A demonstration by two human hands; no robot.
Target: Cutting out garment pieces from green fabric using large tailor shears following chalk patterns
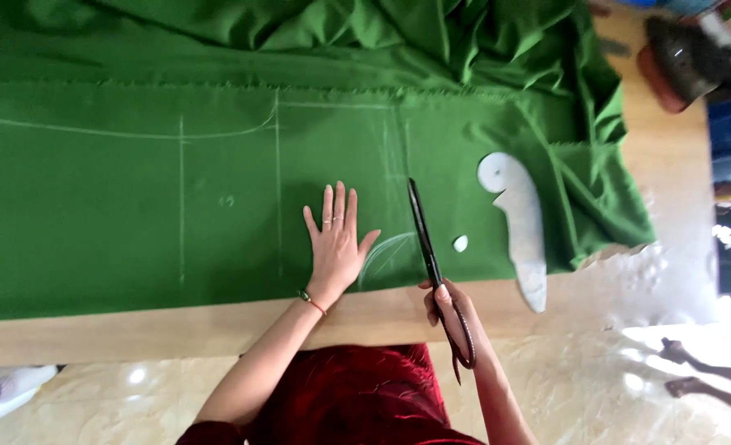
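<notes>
Both hands work at the near edge of a wooden table (670, 165) spread with green cloth (135, 206). Left hand (337, 247) lies flat and open on the cloth, fingers stretched and pointing away from the person, pressing the fabric just left of a curved chalk line (386, 255); it wears rings and a thin wrist bracelet. Right hand (448, 317) is closed around the handles of long dark scissors (427, 247), whose blades point away across the cloth and look shut or nearly so, lying just right of the curved chalk line. More chalk lines (182, 198) run straight and curved over the flat cloth to the left. Near the blades on the right sits a small white piece of chalk (460, 243), and beyond it a pale curved ruler (522, 222) lies partly on the cloth, its lower end on bare wood. Cloth bunches in folds at the far right of the table. A dark iron (687, 53) rests at the far corner. Below the table edge is the person's red garment (357, 395), with pale floor (613, 387) beyond.
</notes>
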